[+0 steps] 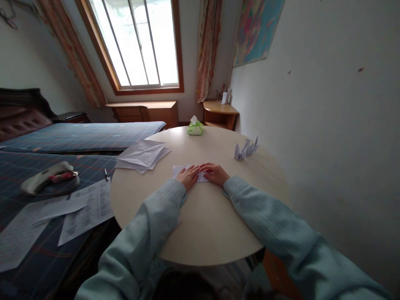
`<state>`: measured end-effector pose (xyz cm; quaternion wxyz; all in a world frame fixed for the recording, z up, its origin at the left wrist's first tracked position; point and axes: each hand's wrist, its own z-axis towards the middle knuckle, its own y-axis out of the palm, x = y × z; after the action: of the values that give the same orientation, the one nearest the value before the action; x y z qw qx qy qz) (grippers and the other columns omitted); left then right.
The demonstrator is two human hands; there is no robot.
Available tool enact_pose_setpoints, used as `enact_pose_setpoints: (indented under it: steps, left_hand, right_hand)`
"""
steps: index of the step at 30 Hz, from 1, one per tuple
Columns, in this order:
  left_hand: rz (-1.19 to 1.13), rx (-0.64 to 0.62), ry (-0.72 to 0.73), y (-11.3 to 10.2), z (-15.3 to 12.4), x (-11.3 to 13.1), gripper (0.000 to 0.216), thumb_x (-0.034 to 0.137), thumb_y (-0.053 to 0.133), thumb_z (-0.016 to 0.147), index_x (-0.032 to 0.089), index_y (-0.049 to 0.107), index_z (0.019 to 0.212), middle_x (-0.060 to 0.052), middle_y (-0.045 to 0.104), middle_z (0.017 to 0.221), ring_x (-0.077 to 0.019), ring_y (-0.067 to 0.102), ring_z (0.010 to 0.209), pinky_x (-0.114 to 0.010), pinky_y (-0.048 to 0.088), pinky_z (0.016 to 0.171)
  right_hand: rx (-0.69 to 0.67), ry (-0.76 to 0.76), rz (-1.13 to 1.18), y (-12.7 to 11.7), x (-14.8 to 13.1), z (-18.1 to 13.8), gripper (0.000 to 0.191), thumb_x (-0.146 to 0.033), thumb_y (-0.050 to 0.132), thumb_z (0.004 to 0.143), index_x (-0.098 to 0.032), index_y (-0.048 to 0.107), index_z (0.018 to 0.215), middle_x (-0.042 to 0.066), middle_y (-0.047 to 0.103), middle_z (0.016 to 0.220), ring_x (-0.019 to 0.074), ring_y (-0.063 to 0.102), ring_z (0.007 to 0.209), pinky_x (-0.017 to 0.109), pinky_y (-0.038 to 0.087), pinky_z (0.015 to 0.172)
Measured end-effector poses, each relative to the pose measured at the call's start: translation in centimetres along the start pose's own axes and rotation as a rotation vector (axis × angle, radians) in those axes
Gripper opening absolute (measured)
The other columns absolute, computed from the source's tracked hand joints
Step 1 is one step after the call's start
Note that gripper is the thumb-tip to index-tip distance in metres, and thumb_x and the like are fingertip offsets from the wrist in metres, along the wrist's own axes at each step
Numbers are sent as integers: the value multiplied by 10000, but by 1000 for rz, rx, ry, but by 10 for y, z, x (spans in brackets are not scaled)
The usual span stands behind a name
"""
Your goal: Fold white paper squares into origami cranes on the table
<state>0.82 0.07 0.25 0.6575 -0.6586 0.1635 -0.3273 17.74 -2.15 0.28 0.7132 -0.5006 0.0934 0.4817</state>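
The folded white paper [177, 170] lies on the tabletop [206, 225], its long way running left to right, with the left hand [188, 178] flat across its middle and the right hand [216, 173] bent at its right end, maybe pinching, though I cannot tell if those fingers [208, 167] grip.

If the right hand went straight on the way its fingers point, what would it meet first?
Most likely the left hand: the right hand points toward it across the paper. Their fingertips are so close that I can't tell whether they already touch.
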Motion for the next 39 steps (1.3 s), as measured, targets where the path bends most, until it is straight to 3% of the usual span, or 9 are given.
enact_pose_setpoints:
  steps: [8,22,31,34,39]
  left_hand:
    - [40,5,-135,-4,1,-2,431,312,227,811,237,274,1233,18,251,1331,-159,203,1224,-437,207,976]
    - [109,126,-353,-5,-1,-5,440,311,241,792,201,330,1208,-9,307,1308,-174,251,1201,-430,242,954]
    - [132,153,-390,-7,-3,-3,419,310,258,794,200,357,1186,-13,330,1296,-178,276,1184,-392,256,950]
    - [146,172,-389,-8,-4,-3,395,313,281,792,210,382,1160,-16,358,1278,-181,301,1163,-382,270,940]
    - [167,228,-319,-11,-5,-5,310,332,349,773,214,485,1026,-38,483,1143,-195,392,1054,-333,344,865]
  right_hand:
    - [-100,62,-193,3,6,2,241,-160,479,700,-187,610,901,26,599,1009,136,529,971,271,383,892]
    - [-10,306,-461,-3,2,2,221,-262,462,734,-249,631,876,-29,627,944,133,582,853,226,439,770]
    - [54,515,-722,-8,-4,2,277,-362,410,755,-248,629,882,30,655,824,154,588,761,236,427,668]
    - [99,461,-677,-10,-2,2,251,-315,421,754,-221,627,861,35,643,859,148,571,805,240,418,716]
    - [79,160,-448,-4,-1,1,235,-165,472,707,-201,599,901,24,621,921,126,542,872,241,403,806]
